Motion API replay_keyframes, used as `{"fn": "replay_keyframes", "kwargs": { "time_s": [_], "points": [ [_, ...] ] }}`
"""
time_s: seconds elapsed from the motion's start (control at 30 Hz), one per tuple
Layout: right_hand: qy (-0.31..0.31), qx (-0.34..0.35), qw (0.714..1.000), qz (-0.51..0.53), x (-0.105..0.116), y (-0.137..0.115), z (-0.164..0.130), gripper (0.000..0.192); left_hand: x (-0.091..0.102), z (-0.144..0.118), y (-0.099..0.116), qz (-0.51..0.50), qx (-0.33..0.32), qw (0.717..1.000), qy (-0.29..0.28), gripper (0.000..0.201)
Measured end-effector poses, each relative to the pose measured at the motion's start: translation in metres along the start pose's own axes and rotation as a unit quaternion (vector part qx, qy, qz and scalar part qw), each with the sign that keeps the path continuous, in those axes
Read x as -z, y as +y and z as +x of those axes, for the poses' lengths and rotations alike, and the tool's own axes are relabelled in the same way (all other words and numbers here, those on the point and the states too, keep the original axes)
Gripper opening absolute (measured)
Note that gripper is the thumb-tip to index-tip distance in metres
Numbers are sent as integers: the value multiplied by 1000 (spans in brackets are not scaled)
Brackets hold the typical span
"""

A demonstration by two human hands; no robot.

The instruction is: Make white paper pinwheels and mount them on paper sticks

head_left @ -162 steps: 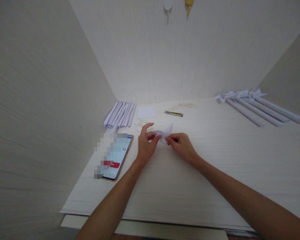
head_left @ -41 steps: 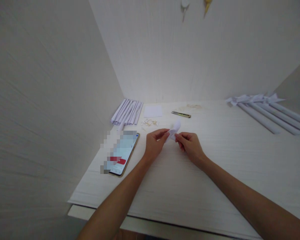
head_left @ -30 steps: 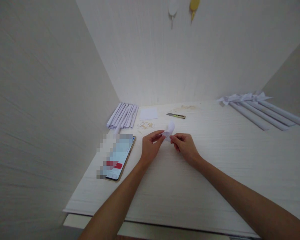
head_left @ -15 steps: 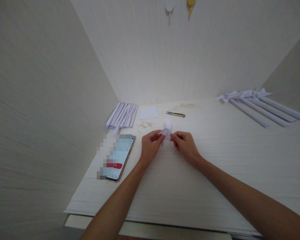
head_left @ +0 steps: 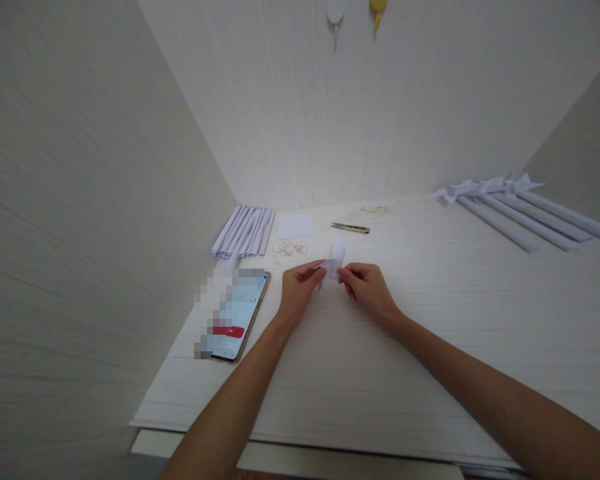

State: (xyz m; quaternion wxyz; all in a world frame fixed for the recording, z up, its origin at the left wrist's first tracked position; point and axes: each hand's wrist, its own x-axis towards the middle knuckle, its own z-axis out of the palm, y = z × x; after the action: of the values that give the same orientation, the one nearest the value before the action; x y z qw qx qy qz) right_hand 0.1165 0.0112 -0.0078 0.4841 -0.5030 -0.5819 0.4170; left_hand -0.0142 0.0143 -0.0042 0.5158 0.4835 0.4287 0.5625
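White wood-grain covers the desk (head_left: pixel 360 373), walled in on three sides by pale panels. At far left a smartphone (head_left: pixel 236 316) lies face up with its screen lit, close to the desk's left edge. Behind it, against the back corner, sits a stack of folded paper strips (head_left: pixel 243 231), with a flat white paper square (head_left: pixel 295 226) just to its right and a scatter of small pale-yellow bits (head_left: pixel 290 249) in front of that. The left hand (head_left: pixel 297 295) pinches a small folded piece of white paper (head_left: pixel 334 260) between thumb and fingertips; the right hand (head_left: pixel 369 291) grips the same piece from the other side, fingers curled closed on it. The paper stands up just above the desk's middle, between the two hands. Beyond it lies a utility knife (head_left: pixel 351 228). At far right, several long rolled paper tubes (head_left: pixel 523 215) lie side by side.
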Motion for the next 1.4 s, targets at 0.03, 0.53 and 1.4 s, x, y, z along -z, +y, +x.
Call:
{"fn": "replay_keyframes", "kwargs": {
  "time_s": [0.03, 0.53, 1.4],
  "points": [
    [0, 2, 1000, -3, 0, 0, 0, 25, 1, 0, 0, -9, 6, 1000, -3, 23],
    [-7, -6, 1000, -3, 0, -4, -2, 25, 2, 1, 1, 9, 7, 1000, -2, 22],
    [5, -7, 999, -32, -1, -6, -2, 26, -1, -1, 2, 75, -41, 996, -16, 22]
  ]
}}
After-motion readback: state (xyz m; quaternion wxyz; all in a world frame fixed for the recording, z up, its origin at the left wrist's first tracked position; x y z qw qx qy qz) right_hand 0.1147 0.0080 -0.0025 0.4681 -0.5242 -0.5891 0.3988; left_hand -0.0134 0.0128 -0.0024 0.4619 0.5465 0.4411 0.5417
